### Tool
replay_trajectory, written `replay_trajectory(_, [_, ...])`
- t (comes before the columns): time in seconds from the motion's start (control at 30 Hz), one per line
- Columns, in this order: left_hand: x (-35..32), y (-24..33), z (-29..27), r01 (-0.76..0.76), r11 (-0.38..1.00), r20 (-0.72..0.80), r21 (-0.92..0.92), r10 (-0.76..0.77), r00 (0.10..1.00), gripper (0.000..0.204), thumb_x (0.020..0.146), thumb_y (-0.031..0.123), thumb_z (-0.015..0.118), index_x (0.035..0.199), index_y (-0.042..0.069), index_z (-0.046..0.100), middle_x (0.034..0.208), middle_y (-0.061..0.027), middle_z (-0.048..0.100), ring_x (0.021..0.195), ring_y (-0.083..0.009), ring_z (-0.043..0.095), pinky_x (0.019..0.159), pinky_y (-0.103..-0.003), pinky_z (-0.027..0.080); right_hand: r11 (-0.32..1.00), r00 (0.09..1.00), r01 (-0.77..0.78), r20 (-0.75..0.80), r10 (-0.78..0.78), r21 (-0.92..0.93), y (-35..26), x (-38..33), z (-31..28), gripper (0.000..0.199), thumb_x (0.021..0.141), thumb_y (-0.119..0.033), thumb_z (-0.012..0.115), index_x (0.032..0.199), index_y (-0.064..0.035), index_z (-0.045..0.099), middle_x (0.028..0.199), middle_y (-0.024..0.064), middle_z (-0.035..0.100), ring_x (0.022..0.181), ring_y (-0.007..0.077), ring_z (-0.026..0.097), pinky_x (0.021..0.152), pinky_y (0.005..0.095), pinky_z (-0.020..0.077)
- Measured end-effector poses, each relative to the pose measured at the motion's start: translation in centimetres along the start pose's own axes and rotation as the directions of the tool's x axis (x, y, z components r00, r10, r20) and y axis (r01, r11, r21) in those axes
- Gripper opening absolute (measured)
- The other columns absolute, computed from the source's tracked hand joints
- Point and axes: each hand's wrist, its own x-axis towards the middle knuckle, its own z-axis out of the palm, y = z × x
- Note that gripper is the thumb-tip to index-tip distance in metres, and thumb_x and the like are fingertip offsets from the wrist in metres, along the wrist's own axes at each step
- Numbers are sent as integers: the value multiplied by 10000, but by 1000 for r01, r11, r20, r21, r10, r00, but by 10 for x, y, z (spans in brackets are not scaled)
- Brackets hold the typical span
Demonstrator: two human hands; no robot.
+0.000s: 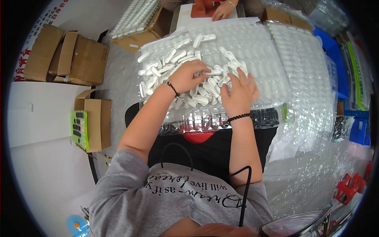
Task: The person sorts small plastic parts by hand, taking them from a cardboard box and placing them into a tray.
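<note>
A clear plastic blister tray (pixel 264 63) lies in front of me with a heap of small white oblong plastic pieces (pixel 166 63) on its left half. My left hand (pixel 188 77) rests on the heap, fingers curled around one or two white pieces. My right hand (pixel 238 94) lies flat on the pieces just to the right, fingers spread. Both wrists wear dark bead bracelets. The near edge of the tray (pixel 205 122) overhangs my lap.
Stacks of clear trays (pixel 308 79) stand at the right. Cardboard boxes (pixel 67 55) sit on the floor at the left, one (pixel 92 124) holding a green card. Another person's hand (pixel 222 11) works at the far side. Blue bins (pixel 335 59) are at the right.
</note>
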Motion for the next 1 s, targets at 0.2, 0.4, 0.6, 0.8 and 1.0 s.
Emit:
replay_trajectory(0.2, [-18,-6,-5,-14,996,-208,88,32,978,238,818,162,669,1040,77,667,1082,-113,636,971,-291,573,911,-379,433,983,975,181,127,-184,35,-12,-6,10,421,851,-247,614,1247,-115,561,1414,79,435,1348,343,300,1083,585,165])
replay_trajectory(0.4, [-20,-52,-23,384,850,-308,361,-280,909,310,817,239,666,1114,155,650,1186,-55,606,1075,-325,522,950,-417,412,981,971,189,138,-194,53,-18,-9,20,410,828,-221,652,1215,-115,567,1326,68,484,1303,311,353,1078,560,192])
replay_trajectory(0.6, [-5,-22,-14,465,759,-288,455,-369,884,212,790,299,705,967,184,688,1127,-24,593,1091,-285,505,911,-420,397,948,979,188,34,-203,256,-10,-3,25,231,774,-112,688,992,-71,625,1081,85,552,1070,283,519,984,451,326])
replay_trajectory(0.8, [-11,-16,-8,319,834,-380,450,-144,914,136,791,253,688,820,120,678,1115,8,633,1080,-258,531,897,-414,388,875,982,188,-83,-169,445,-8,2,23,179,759,12,638,928,-35,603,925,109,546,872,312,549,793,394,443])
replay_trajectory(1.0, [-7,-10,-9,404,915,-258,7,-389,884,201,813,218,640,970,94,656,1104,-74,659,980,-261,616,905,-416,434,760,995,34,-94,36,649,-17,3,14,232,779,76,553,985,-25,590,870,88,547,749,219,549,646,317,473])
